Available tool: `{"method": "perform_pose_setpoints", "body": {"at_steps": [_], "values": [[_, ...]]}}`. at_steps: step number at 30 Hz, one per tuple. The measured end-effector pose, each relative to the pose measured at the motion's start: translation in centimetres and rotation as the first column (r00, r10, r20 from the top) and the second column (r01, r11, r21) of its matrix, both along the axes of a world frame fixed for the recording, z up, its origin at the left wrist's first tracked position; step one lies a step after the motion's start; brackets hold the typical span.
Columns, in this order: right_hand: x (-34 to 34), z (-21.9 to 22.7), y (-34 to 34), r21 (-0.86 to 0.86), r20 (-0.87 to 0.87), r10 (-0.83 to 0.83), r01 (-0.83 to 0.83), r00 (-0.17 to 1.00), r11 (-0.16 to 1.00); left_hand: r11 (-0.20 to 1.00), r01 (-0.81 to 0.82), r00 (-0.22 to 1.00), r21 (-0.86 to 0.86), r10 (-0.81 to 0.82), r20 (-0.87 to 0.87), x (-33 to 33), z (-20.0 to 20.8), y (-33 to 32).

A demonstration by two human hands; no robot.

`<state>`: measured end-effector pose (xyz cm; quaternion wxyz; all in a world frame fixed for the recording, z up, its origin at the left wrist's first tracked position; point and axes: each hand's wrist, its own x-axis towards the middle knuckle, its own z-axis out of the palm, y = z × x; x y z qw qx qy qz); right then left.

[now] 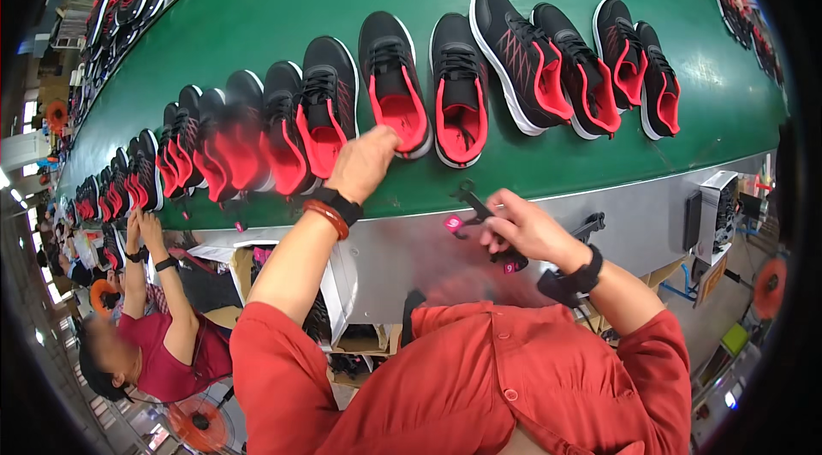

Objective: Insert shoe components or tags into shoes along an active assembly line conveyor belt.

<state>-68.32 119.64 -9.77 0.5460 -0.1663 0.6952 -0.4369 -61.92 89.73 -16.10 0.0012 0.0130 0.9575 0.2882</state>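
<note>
Black sneakers with red linings and white soles stand in a row on the green belt. My left hand point(364, 166) is closed at the heel of one sneaker point(390, 53), its fingers at the collar. Just right of it stands another sneaker point(458, 70), apart from my hands. My right hand point(527, 228) is closed on a black plastic shoe hanger point(469, 201) with a pink sticker, held over the belt's near edge. A second pink sticker point(511, 267) shows below that hand; what it is fixed to is partly hidden by my fingers.
More sneakers point(522, 61) stand at the right on the green belt point(565, 168), and a long line runs away left. At the left a co-worker point(175, 344) reaches to the belt. Open boxes point(368, 339) sit under the metal edge point(402, 241). Orange fans point(771, 284) stand around.
</note>
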Motion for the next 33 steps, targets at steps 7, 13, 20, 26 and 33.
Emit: {"method": "perform_pose_setpoints", "body": {"at_steps": [7, 13, 20, 26, 33], "values": [[3.5, -3.9, -7.4, -0.060, 0.338, -0.344, 0.385, 0.876, 0.921, 0.999, 0.036, 0.999, -0.006, -0.036, 0.034, 0.7, -0.7, 0.4], [5.7, -5.2, -7.8, -0.107, 0.366, -0.486, 0.555, 0.793, 0.825, 0.998, 0.068, 0.994, -0.009, -0.067, 0.091, 0.3, -0.4, 0.1], [6.2, -5.7, -8.1, -0.115, 0.416, -0.514, 0.604, 0.751, 0.789, 0.997, 0.076, 0.995, 0.004, -0.076, 0.065, 0.0, -0.4, 0.0], [6.9, -6.3, -7.9, -0.121, 0.466, -0.520, 0.634, 0.715, 0.763, 0.997, 0.082, 0.994, -0.007, -0.081, 0.078, -0.2, -0.3, 0.0], [7.3, -6.3, -8.0, -0.133, 0.471, -0.515, 0.634, 0.716, 0.761, 0.994, 0.104, 0.989, -0.043, -0.098, 0.111, -0.3, -0.2, 0.0]]}}
